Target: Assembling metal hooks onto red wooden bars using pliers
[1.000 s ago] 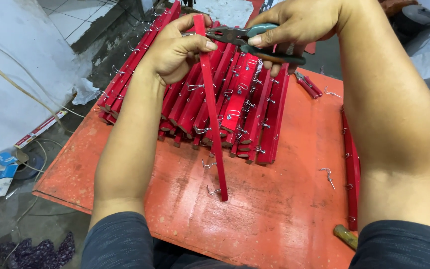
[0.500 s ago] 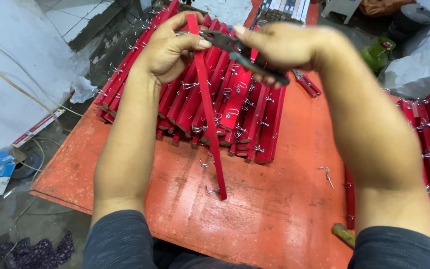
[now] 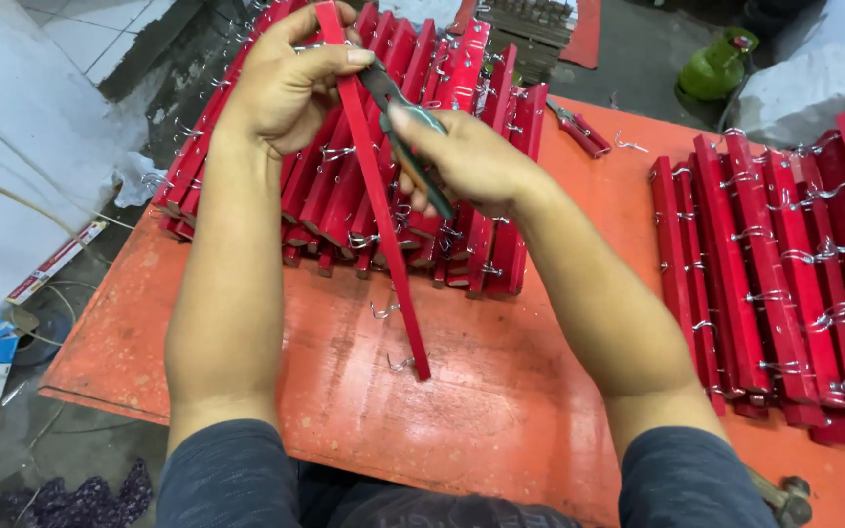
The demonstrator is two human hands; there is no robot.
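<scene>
Item: our left hand [image 3: 290, 83] clenched on the upper end of a red strip [image 3: 376, 196], which slants down toward us. Our right hand [image 3: 471, 161], just beside it, grasps pliers [image 3: 405, 132], nose at the strip. Beneath both: stacked red strips [image 3: 462, 73] on an orange table [image 3: 530, 391].

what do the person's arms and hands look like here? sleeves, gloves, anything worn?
Both hands are bare: no gloves on the left hand or the right hand, and no watch, ring or band shows. The forearms are bare too. Dark blue-grey sleeves are pushed up to about the elbows on both arms. No markings visible.
</scene>
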